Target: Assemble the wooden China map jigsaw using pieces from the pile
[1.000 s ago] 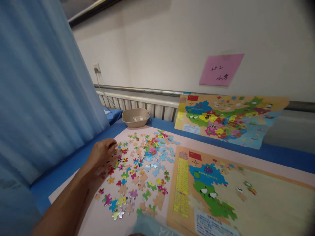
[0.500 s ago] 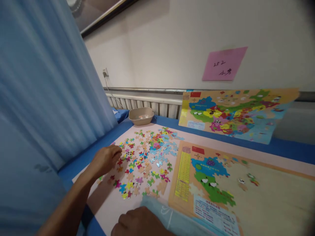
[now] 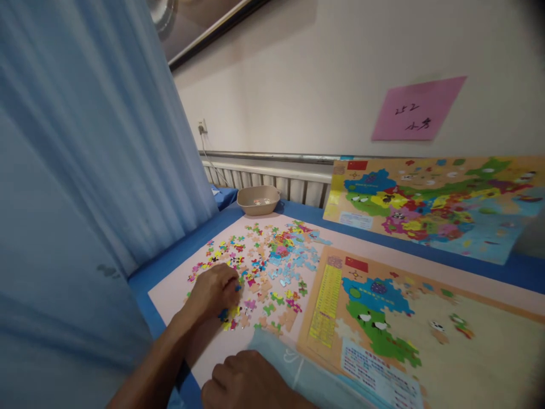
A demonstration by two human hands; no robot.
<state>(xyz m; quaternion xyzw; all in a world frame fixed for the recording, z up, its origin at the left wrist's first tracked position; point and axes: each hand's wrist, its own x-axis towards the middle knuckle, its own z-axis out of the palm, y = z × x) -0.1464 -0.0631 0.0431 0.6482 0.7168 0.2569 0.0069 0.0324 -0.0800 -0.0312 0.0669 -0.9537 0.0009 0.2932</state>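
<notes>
My left hand (image 3: 216,288) reaches over the loose jigsaw pieces (image 3: 272,284), its fingers curled down and pressed together. Whatever is between its fingertips is hidden. Several coloured pieces lie right beside and below those fingers. My right hand (image 3: 247,382) rests closed near the bottom of the view, knuckles up, by the light blue cloth (image 3: 281,360). Its palm is out of sight. To its right lies the puzzle board (image 3: 481,363), with joined map pieces (image 3: 374,318) along its left part and a flag piece at the top. A panda piece (image 3: 437,326) lies loose on the bare area.
Pink paper (image 3: 170,295) covers part of the blue table (image 3: 191,241). Behind stand a beige basin (image 3: 258,205) with pieces inside and a printed map picture (image 3: 426,199) against the wall. A blue curtain (image 3: 85,170) hangs on the left. A pink note (image 3: 419,111) is on the wall.
My left hand has moved nearer over the pieces, toward the lower edge of the pile. My right hand stays by the cloth. The whole view has shifted, so things appear farther right.
</notes>
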